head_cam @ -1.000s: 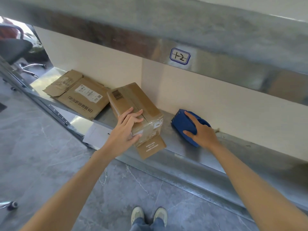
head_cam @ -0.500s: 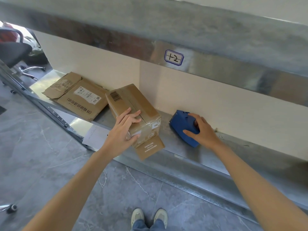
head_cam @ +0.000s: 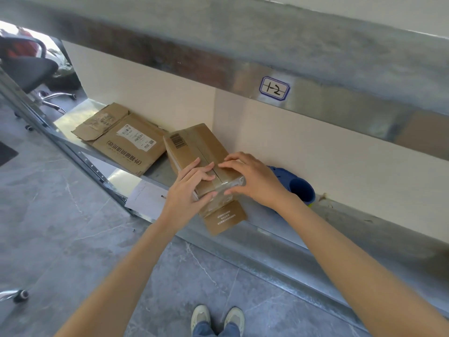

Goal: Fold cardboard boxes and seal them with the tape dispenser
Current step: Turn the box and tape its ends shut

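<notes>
folded cardboard box point(head_cam: 194, 144) on metal shelf point(head_cam: 340, 229); left hand point(head_cam: 187, 190) and right hand point(head_cam: 252, 178) both clasp its near taped end, fingers on top, thumbs below. blue tape dispenser point(head_cam: 298, 186) lies just behind the right hand.

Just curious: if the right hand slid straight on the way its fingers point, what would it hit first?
Likely the left hand, just across the box seam, though depth is unclear.
</notes>
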`<state>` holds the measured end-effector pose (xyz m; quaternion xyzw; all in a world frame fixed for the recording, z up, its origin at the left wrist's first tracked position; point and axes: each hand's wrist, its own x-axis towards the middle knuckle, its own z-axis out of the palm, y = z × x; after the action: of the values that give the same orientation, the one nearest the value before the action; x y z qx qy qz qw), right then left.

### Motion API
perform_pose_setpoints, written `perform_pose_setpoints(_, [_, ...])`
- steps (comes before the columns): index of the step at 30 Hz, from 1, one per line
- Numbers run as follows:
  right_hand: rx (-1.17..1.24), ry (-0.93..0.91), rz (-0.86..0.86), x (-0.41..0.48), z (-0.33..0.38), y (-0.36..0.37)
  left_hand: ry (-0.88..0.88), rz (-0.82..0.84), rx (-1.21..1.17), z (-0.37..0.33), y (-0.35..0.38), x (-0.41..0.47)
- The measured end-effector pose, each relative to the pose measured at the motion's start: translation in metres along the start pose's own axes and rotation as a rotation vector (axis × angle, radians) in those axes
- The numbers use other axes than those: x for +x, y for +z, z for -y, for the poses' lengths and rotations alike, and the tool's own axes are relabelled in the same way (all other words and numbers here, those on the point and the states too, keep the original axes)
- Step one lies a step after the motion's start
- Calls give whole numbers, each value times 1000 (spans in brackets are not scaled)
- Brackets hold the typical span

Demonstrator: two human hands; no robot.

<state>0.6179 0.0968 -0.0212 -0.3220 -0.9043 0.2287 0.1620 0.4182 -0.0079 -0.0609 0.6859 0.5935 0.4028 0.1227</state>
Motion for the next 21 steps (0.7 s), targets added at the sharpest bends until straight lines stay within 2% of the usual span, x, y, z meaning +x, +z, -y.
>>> perform_pose_setpoints(5, [89,-4,-64,3,-5,5,59,33,31,5,-2,0])
perform_pose_setpoints(15, [53,13,66,10,-11,-22,15,163,-38,4,-18,4])
perform_pose_setpoints(18, [98,68,87,9,-16,-25,-9,132,-105,-1,-19,3])
perform_pose_setpoints(21, [182,105,67,7,-12,-17,-92,9,-210,-7,-10,0])
